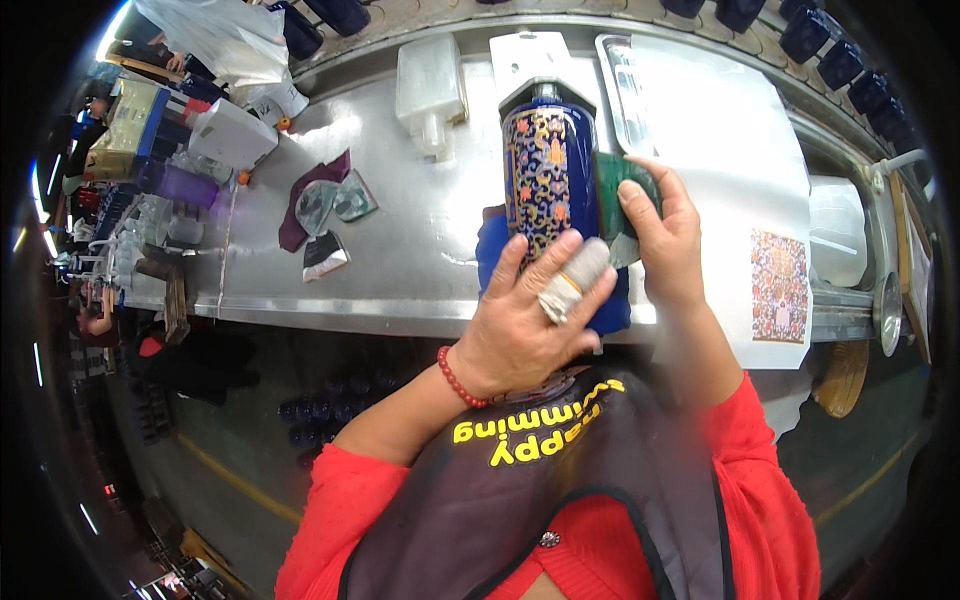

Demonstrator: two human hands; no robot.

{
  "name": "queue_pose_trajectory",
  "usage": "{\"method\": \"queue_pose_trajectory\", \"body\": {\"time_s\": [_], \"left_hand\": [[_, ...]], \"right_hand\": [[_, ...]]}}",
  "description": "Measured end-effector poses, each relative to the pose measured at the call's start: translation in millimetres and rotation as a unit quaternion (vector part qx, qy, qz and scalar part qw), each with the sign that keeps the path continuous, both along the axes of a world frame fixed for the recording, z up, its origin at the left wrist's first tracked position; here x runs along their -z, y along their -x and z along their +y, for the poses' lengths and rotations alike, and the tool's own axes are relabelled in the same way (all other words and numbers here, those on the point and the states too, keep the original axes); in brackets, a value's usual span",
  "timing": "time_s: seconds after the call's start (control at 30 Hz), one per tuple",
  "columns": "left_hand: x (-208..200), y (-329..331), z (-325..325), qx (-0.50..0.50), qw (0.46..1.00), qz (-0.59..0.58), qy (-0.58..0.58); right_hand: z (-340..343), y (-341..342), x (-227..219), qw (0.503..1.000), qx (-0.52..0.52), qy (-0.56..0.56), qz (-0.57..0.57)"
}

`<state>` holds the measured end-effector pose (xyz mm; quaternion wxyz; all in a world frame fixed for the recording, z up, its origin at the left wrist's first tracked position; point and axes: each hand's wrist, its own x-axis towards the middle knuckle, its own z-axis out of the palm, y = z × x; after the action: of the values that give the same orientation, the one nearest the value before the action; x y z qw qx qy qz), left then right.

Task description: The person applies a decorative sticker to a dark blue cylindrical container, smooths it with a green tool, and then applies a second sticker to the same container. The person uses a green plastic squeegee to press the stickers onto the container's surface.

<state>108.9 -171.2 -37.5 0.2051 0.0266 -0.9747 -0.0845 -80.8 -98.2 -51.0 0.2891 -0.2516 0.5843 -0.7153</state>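
Note:
A dark blue bottle (582, 140) with a colourful floral decal (540, 165) lies in front of me, its neck pointing away. My left hand (535, 325) rests on its near end with fingers spread; one finger is wrapped in a whitish cover (578, 280). Against the bottle's right side is a flat green translucent scraper (612, 190). My right hand (668, 235) pinches that scraper between thumb and fingers. Blue cloth-like material (492, 245) shows under the bottle's near end.
Left on the metal table (400, 230) lie crumpled scraps (325, 205). A clear square container (430, 90) stands farther back. To the right, a white sheet (720, 130) bears a printed floral decal (780, 285). Bottles and jugs (232, 135) crowd the far left; blue bottles (805, 35) line the back.

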Motion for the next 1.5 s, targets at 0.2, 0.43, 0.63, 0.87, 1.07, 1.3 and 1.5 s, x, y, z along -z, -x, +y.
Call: {"method": "queue_pose_trajectory", "body": {"time_s": [0.2, 0.43, 0.63, 0.87, 1.07, 1.3, 1.5], "left_hand": [[-4.0, 13.2, -47.8, -0.052, 0.967, 0.069, -0.241], [-19.0, 36.4, -62.8, -0.055, 0.994, 0.005, -0.092], [-39.3, 61.4, -59.4, -0.022, 1.0, 0.01, 0.011], [-18.9, 22.5, -62.0, -0.049, 0.975, 0.14, -0.162], [10.4, -0.7, -13.0, -0.099, 0.991, 0.051, -0.069], [8.0, 6.4, 8.8, -0.017, 0.998, 0.035, 0.049], [17.2, -20.8, -3.0, -0.084, 0.976, 0.156, -0.127]], "right_hand": [[1.3, 1.7, -1.7, 1.0, -0.008, -0.003, 0.022], [3.0, 0.3, -2.4, 0.999, -0.006, -0.031, 0.028], [0.5, 2.3, -1.8, 0.997, 0.009, -0.025, 0.068], [2.9, 0.8, 5.1, 1.0, -0.007, 0.013, 0.018], [2.6, -2.0, 8.9, 1.0, 0.001, 0.014, 0.003], [3.2, 1.1, 13.0, 0.999, 0.009, 0.032, -0.003], [9.5, -8.2, -14.1, 0.999, 0.034, -0.01, 0.036]]}}
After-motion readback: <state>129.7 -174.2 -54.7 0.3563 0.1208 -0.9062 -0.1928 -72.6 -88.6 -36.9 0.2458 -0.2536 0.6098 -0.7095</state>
